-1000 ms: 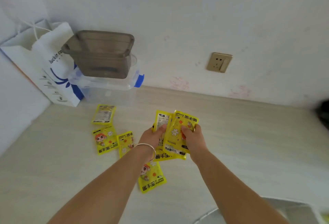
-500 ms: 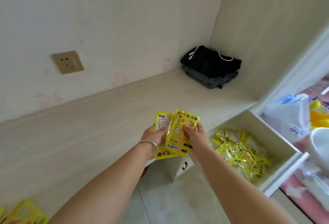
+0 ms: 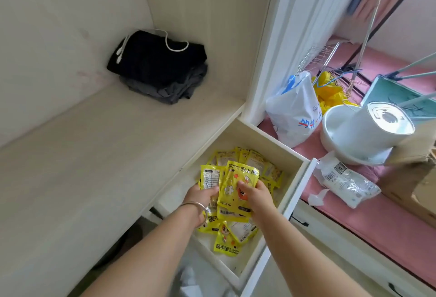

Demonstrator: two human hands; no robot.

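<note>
A pale wooden desk (image 3: 82,155) fills the left half of the frame and runs back to a corner at the upper centre. A pink floor (image 3: 377,214) takes the right side. An open drawer (image 3: 297,188) juts from under the desk at the lower centre, its white front at the right.

On the floor at the upper right stands a white plastic bag (image 3: 295,112) with blue and red print. Beside it, further right, is a white basin (image 3: 330,129) with a white cylinder (image 3: 370,131) lying tilted in it. A clear wrapped pack (image 3: 342,178) lies on the floor just beside the drawer front. In the desk's far corner sits a folded pile of dark clothes (image 3: 158,67) with a white cord (image 3: 175,47) looped on top.

Inside the drawer lies a heap of loose packets (image 3: 253,158), yellow, reaching from its far wall towards its near end.

Above that heap, at the centre of the frame, both hands hold a bunch of yellow packets (image 3: 232,178), fanned and roughly upright. The left hand (image 3: 200,196) wears a metal bangle (image 3: 197,205) at the wrist. Its fingers (image 3: 212,190) are curled round the left side of the bunch, where a printed back label faces up. The right hand (image 3: 258,196) grips the front packet, the one with a white flower. Its thumb presses on the face and its fingers (image 3: 262,184) are bent behind the right edge. Whether the bunch touches the heap below cannot be told.
</note>
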